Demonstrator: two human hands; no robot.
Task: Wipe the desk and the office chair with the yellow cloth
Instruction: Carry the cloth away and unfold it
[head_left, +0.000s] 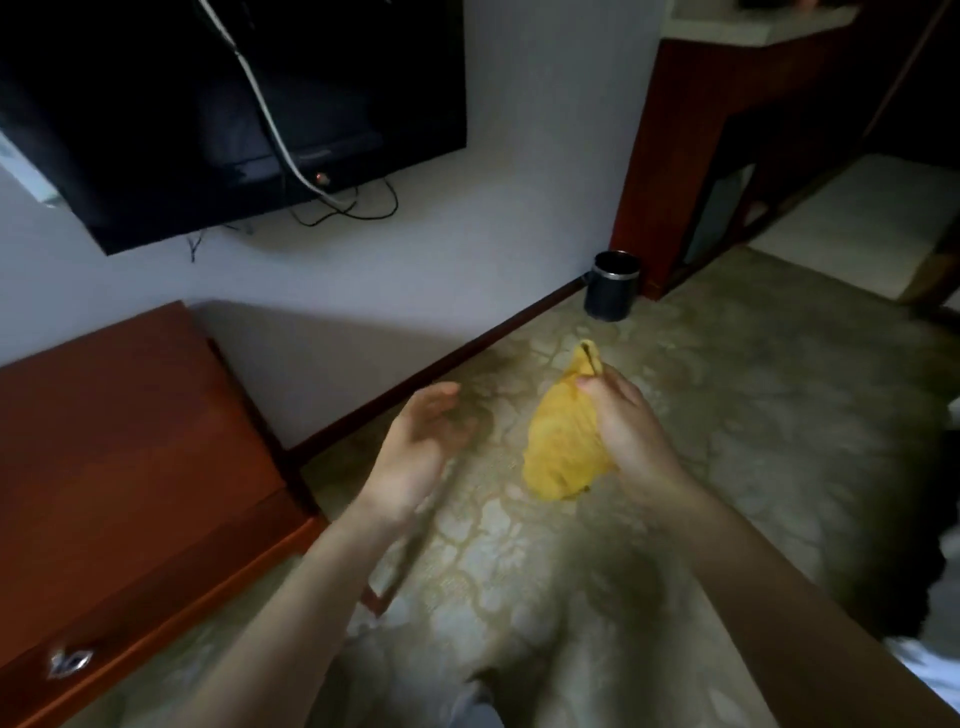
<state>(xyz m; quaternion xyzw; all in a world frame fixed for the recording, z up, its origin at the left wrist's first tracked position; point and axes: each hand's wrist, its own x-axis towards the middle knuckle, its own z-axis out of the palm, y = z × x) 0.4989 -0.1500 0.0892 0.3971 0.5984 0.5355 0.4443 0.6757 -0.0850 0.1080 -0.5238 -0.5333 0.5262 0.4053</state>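
Yellow crumpled cloth (563, 441), gripped in the right hand (631, 431), hangs above patterned beige carpet (753, 389); left hand (415, 452), blurred, spread open and empty nearby; red-brown wooden surface (119, 441) cut off at left.

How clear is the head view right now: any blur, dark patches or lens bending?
Head view: dim overall, darkest toward the corners; the left hand is smeared by motion blur, while the right hand and the yellow cloth it grips read fairly sharp; wide-angle distortion slants the skirting board and the desk.
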